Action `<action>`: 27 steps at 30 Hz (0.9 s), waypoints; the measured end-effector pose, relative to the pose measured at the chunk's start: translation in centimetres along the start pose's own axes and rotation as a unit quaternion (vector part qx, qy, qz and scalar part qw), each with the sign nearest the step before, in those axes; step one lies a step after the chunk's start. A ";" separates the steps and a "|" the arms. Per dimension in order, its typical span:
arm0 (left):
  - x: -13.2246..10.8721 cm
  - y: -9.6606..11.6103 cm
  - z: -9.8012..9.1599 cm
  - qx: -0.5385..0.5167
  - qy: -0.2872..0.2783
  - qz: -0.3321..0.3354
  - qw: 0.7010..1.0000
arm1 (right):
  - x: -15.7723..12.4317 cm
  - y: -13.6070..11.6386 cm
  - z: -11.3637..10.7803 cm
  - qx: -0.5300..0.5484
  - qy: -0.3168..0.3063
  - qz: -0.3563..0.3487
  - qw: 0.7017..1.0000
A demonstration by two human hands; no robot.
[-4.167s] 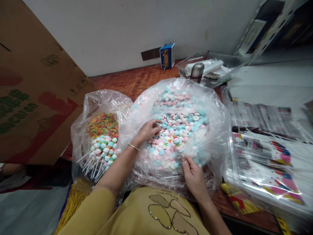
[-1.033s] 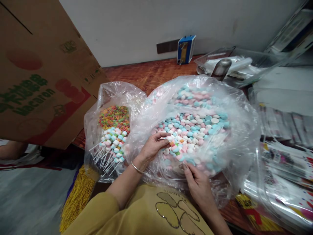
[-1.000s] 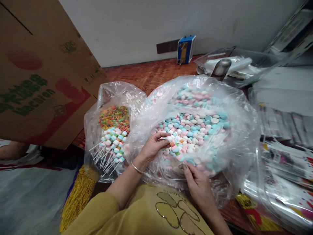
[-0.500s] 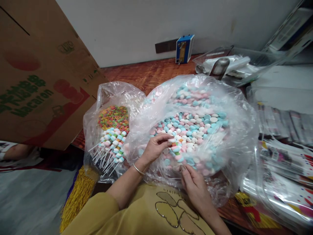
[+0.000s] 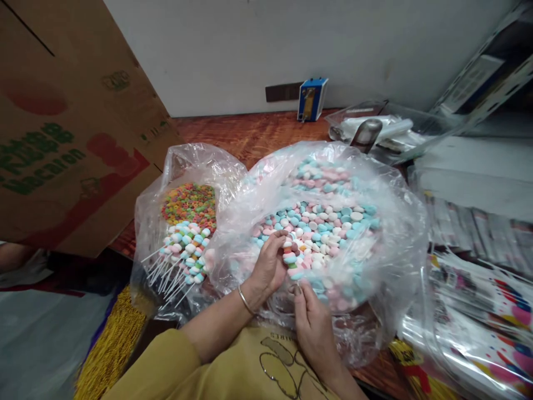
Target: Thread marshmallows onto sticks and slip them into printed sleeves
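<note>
A candy skewer (image 5: 290, 260) stands nearly upright between my hands, threaded with pale blue-white pieces and small orange and green ones. My left hand (image 5: 270, 265), with a bangle at the wrist, is closed with fingertips at the skewer's top. Just below, my right hand (image 5: 314, 322) pinches its lower end; the stick itself is mostly hidden. Behind the hands, a large clear plastic bag (image 5: 400, 244) holds many pink, white and blue button-shaped candies (image 5: 320, 225). Finished-looking candy skewers (image 5: 187, 247) lie in a pile at left, beside colourful ring-shaped pieces (image 5: 189, 204) in another plastic bag (image 5: 145, 228).
A printed cardboard box (image 5: 75, 133) leans at the left. At the back stand a small blue box (image 5: 312, 100) and a clear tray (image 5: 433, 136) of plastic rolls. Printed plastic packaging (image 5: 470, 311) is stacked at right on the wooden table (image 5: 233, 130).
The camera view has shifted slightly. My left hand's fingers have curled closer around the upper part of the skewer; the right hand keeps its pinch at the lower end.
</note>
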State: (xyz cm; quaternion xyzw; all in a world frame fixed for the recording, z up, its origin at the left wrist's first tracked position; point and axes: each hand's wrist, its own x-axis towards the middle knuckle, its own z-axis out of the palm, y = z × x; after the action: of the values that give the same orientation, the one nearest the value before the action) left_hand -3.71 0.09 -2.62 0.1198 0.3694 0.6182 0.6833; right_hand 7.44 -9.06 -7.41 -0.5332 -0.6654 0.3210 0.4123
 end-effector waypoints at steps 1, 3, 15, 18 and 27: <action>0.0 0.1 0.2 -0.015 -0.005 -0.023 1.000 | 0.0 0.1 0.0 -0.014 0.001 -0.008 1.000; -0.1 0.3 0.4 -0.029 -0.017 -0.060 0.998 | -0.1 0.3 0.1 -0.039 0.007 -0.019 0.999; -1.9 -0.9 2.2 0.022 -0.048 0.016 0.998 | 0.2 -0.6 -0.2 -0.077 0.017 -0.038 0.996; -2.3 -1.4 2.2 0.034 -0.059 0.053 0.996 | 0.2 -0.6 -0.2 -0.110 0.019 -0.039 0.993; -2.7 -2.8 1.0 0.063 -0.075 0.088 0.991 | 0.8 -0.3 -0.7 -0.214 0.010 -0.114 0.970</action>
State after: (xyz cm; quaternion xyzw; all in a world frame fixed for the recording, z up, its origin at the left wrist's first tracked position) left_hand -0.80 -2.74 -2.69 0.2405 0.3430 0.6408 0.6434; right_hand 7.89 -8.36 -6.67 -0.5326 -0.7709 0.1172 0.3291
